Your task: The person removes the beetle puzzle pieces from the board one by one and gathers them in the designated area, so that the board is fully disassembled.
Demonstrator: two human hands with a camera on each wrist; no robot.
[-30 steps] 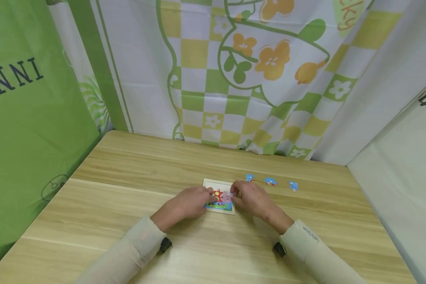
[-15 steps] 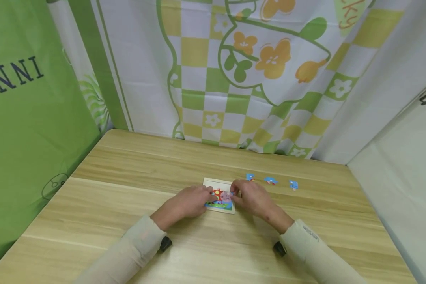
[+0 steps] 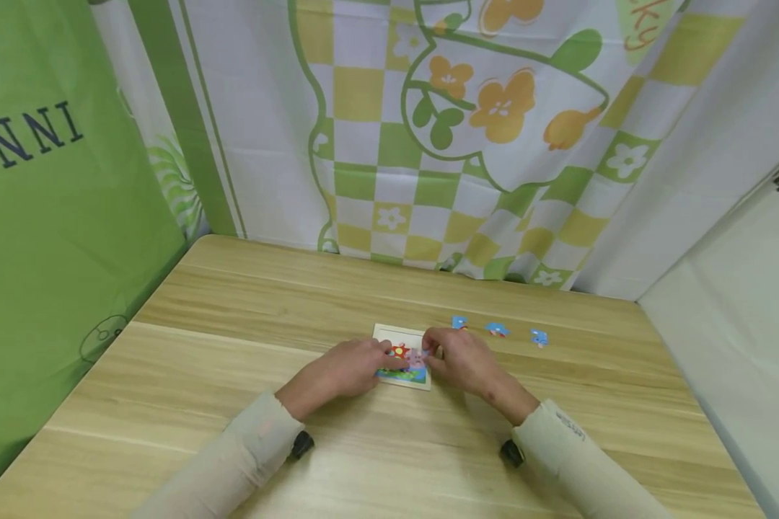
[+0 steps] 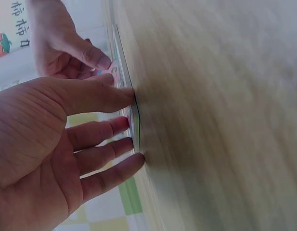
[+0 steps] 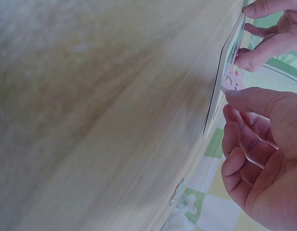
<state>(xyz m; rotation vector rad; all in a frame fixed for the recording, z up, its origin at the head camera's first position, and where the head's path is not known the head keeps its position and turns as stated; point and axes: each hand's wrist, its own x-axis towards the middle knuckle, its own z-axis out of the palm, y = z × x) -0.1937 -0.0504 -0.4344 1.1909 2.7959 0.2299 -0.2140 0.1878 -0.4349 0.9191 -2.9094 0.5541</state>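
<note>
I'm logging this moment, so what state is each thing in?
Puzzle tray: on the table, partly filled, far part bare.
Pig-face piece: pinched by the right hand; whether seated, can't tell.
Left loose piece: on the table, outside the tray.
Middle loose piece: likewise.
Right loose piece: likewise.
Left hand: fingers extended, touching the tray.
Curtain: hanging behind the table, rippled.

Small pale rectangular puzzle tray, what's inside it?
A red, yellow-dotted patch and green-blue strip show inside the pale rectangular tray, bare white above. A pink pig-face piece shows at its right. Whatever lies under the left hand and right hand is hidden.
</note>
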